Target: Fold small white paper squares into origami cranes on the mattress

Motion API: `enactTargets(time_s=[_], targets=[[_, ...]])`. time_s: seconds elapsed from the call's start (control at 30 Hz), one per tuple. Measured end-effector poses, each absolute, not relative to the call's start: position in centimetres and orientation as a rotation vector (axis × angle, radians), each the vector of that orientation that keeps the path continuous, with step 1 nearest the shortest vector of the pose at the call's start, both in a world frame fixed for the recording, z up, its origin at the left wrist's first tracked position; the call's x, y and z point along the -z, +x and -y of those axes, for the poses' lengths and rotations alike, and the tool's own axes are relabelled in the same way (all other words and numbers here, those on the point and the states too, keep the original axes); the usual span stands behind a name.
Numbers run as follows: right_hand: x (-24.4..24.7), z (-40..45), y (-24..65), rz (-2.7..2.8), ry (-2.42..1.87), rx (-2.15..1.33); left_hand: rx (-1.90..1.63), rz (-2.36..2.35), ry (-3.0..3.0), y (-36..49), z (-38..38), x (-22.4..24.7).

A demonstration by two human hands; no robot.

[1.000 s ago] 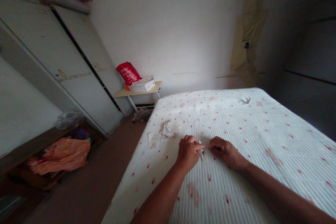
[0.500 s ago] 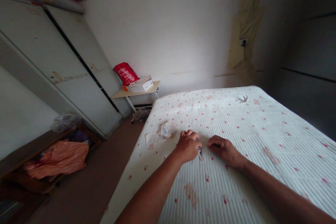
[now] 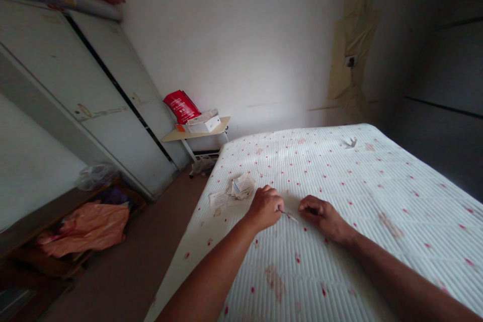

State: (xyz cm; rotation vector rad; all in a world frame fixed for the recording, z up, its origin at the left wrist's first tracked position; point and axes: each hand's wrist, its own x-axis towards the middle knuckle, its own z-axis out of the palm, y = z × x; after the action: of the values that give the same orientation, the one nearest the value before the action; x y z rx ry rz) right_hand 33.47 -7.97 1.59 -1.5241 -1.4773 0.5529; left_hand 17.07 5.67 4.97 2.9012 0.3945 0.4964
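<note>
My left hand (image 3: 265, 207) is closed over the mattress, pinching a thin strip of printed paper (image 3: 291, 218) between thumb and fingers. The strip sticks out to the right, toward my other hand. My right hand (image 3: 321, 216) rests on the mattress a short way to the right, its fingers curled in; whatever may be inside them is hidden. Beyond and left of my left hand lies a small pile of torn printed paper (image 3: 241, 186), with a flat scrap (image 3: 218, 198) beside it. The quilted white mattress (image 3: 339, 271) with red dots lies under everything.
A crumpled white scrap (image 3: 350, 143) lies near the mattress's far right. At the back left, a small table (image 3: 175, 135) bears a red bag (image 3: 181, 106) and a white box (image 3: 207, 125). A wardrobe (image 3: 109, 131) and an orange plastic bag (image 3: 85, 229) are on the left.
My left hand has drawn back slightly to the left and turned more into a fist. The paper strip it holds now points sideways to the right. My right hand has stayed in place.
</note>
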Motion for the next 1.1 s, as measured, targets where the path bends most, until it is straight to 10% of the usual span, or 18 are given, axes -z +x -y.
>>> enactTargets(time_s=[0.7, 1.1], targets=[[-1.3, 7.4, 29.9, 2.024, -1.65, 0.319, -0.797, -0.49, 2.92, 16.3, -2.8, -1.6], [-1.0, 7.1, 30.2, 2.051, -1.675, 0.014, -0.69, -0.559, 2.733, 13.4, -1.1, -2.1]])
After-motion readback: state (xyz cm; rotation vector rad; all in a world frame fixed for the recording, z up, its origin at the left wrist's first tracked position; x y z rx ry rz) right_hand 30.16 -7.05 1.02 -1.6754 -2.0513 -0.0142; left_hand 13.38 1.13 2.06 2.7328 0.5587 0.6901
